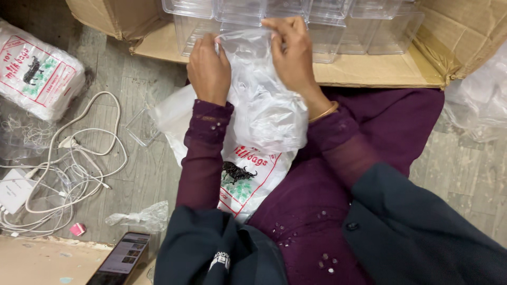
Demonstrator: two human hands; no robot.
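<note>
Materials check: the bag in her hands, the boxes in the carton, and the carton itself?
Bag: thin plastic film, it seems; translucent, glossy, crumpled, pinched at the top by left hand and right hand.
Boxes: rigid clear plastic, by the look; see-through walls, sharp edges, shiny.
Carton: brown cardboard, matte, creased flaps.

Clear plastic bag (266,100): hanging between left hand (209,68) and right hand (292,55), over the lap. Pack of bags (245,182): lying on the lap, beneath and nearer. Plastic containers (317,21): sitting in the cardboard box (380,71), far side. Second pack of bags (37,71): lying far left. Cables (79,169): sprawling left, on the floor. Phone (124,258): lying near left.
</note>
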